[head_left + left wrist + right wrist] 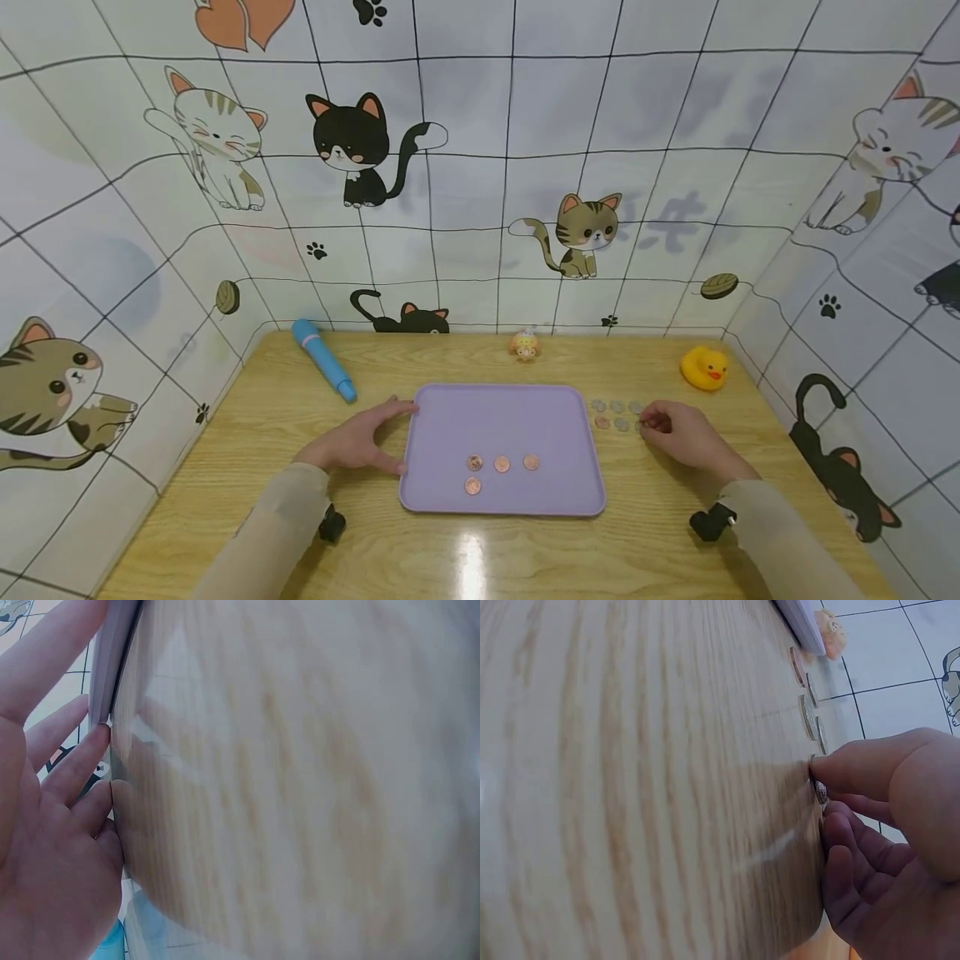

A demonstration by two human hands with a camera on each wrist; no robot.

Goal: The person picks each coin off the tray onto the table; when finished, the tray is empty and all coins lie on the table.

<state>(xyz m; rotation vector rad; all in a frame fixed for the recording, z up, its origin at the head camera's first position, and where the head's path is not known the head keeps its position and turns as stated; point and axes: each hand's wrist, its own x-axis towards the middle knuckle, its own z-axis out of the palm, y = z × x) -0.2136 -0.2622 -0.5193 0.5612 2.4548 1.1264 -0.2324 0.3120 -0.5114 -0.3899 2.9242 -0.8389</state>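
left hand [358, 440] flat, fingers relaxed against the purple tray's [501, 417] left edge, right hand [686, 433] fingers pinching a coin [820, 790] off the surface [262, 433], coin row [617, 407] running left-right beside the tray, bare wood nearer the person

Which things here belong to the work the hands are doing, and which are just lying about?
In use: purple tray; four copper coins on it; loose coins on the table; left hand at the tray's edge; right hand pinching a coin.
Lying about: blue pen; rubber duck; small toy.
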